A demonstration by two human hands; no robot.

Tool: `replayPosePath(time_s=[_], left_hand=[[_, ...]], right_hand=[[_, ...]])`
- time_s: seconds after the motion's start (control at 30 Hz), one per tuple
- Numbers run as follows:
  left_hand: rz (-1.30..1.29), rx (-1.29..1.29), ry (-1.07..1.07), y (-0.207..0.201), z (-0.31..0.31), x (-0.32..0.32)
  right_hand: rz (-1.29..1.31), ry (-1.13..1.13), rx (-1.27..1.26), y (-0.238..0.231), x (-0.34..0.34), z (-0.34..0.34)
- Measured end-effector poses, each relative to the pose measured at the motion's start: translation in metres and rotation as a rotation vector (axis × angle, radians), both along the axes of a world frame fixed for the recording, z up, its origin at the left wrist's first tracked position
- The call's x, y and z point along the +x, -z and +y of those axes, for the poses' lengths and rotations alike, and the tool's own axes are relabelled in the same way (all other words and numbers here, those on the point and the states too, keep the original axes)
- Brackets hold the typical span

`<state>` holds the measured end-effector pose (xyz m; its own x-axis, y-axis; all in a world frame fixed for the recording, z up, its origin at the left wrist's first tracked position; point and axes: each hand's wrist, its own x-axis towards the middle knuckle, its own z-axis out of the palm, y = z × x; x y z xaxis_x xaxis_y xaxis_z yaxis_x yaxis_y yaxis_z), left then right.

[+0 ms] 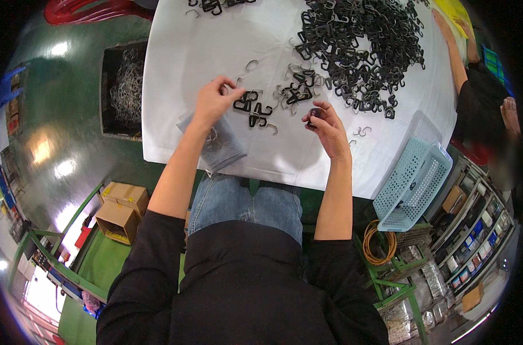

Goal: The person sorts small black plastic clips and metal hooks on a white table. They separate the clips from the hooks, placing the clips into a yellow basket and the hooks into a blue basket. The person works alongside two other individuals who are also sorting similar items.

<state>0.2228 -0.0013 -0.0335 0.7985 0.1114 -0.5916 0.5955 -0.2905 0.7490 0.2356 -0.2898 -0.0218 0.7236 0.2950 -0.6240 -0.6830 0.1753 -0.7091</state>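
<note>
My left hand (214, 99) hovers over the white table (187, 63), fingertips pinched on a small metal clip beside a few black plastic buckles (251, 107). My right hand (327, 127) holds a black buckle piece (314, 115) between thumb and fingers. Loose silver wire clips (289, 92) lie between the hands. A big heap of black buckles (359, 46) covers the table's far right. A grey plastic bag (218, 144) lies under my left wrist at the table's near edge.
A light blue plastic basket (414, 184) hangs at the table's right edge. A dark box of metal wire clips (123, 86) stands on the floor at left. Cardboard boxes (120, 210) sit lower left. Another person's arm (454, 54) reaches in at the upper right. Shelves stand at right.
</note>
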Motion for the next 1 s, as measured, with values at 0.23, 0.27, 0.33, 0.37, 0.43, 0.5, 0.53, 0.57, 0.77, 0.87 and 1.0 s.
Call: replayPosePath(time_s=[0.23, 0.27, 0.33, 0.37, 0.43, 0.5, 0.53, 0.57, 0.77, 0.87, 1.0], left_hand=[[-0.174, 0.398, 0.21, -0.001, -0.016, -0.003], [-0.194, 0.389, 0.204, -0.005, -0.009, -0.003], [-0.159, 0.303, 0.18, -0.014, 0.006, -0.002], [-0.106, 0.225, 0.161, -0.019, 0.014, -0.001], [-0.081, 0.168, 0.163, -0.025, 0.023, -0.002], [-0.141, 0.215, 0.206, -0.027, 0.026, -0.004], [-0.13, 0.248, 0.153, -0.026, 0.026, -0.006], [-0.119, 0.282, 0.099, -0.023, 0.025, -0.007], [0.032, -0.049, -0.1, -0.007, 0.039, -0.01], [0.105, -0.563, -0.232, -0.009, 0.05, -0.015], [0.083, -0.921, -0.291, -0.013, 0.045, -0.024]], right_hand=[[-0.519, -0.642, -0.849, 0.023, -0.012, 0.074], [-0.627, -0.615, -0.903, 0.024, -0.013, 0.083], [-0.746, -0.612, -1.008, 0.026, -0.012, 0.096], [-0.756, -0.64, -1.063, 0.026, -0.012, 0.101], [-0.762, -0.685, -1.14, 0.028, -0.012, 0.107], [-0.746, -0.727, -1.181, 0.032, -0.011, 0.111], [-0.708, -0.713, -1.145, 0.033, -0.01, 0.112], [-0.66, -0.708, -1.105, 0.035, -0.007, 0.11], [-0.189, -0.438, -0.345, 0.017, 0.009, 0.05], [0.049, -0.138, 0.226, -0.001, 0.0, 0.022], [0.086, -0.121, 0.217, 0.001, -0.004, 0.03]])
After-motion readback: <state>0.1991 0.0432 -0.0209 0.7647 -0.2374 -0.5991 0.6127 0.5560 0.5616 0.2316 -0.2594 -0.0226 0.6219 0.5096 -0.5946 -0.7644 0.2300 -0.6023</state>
